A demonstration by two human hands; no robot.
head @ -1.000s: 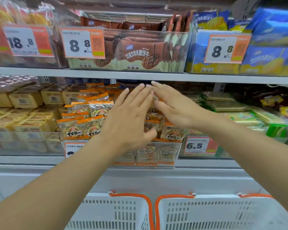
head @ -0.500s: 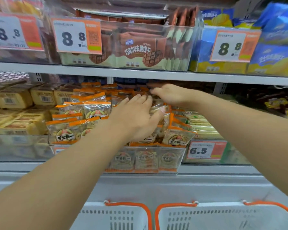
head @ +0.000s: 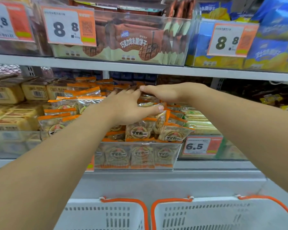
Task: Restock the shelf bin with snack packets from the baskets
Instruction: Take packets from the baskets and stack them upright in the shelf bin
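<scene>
Now both my hands are in the bin (head: 136, 156) on the middle shelf (head: 214, 165), on top of the heap of packets (head: 140, 131). My left hand (head: 128, 108) lies flat on the heap with its fingers straight and close together and the thumb out to the side. It presses down and holds nothing. My right hand (head: 165, 92) reaches in from the other side, farther back. Its fingers look nearly straight and rest on the packets at the back. I cannot tell if the fingertips pinch one, since the left hand hides them. The fingertips of the two hands almost meet.

I think the step is to pat the heap down and push it back so it sits well. The bin looks very full. Packets stand higher than the clear front wall, and a few lean over its edge.

So I should press softly and slowly. The packets are slick and puffy, and a hard push could make them slide out the front or crush what is inside. It seems best to push from the front toward the back and to keep one hand as a wall.

The two baskets (head: 206, 213) stand below the shelf. I cannot see inside them.
</scene>
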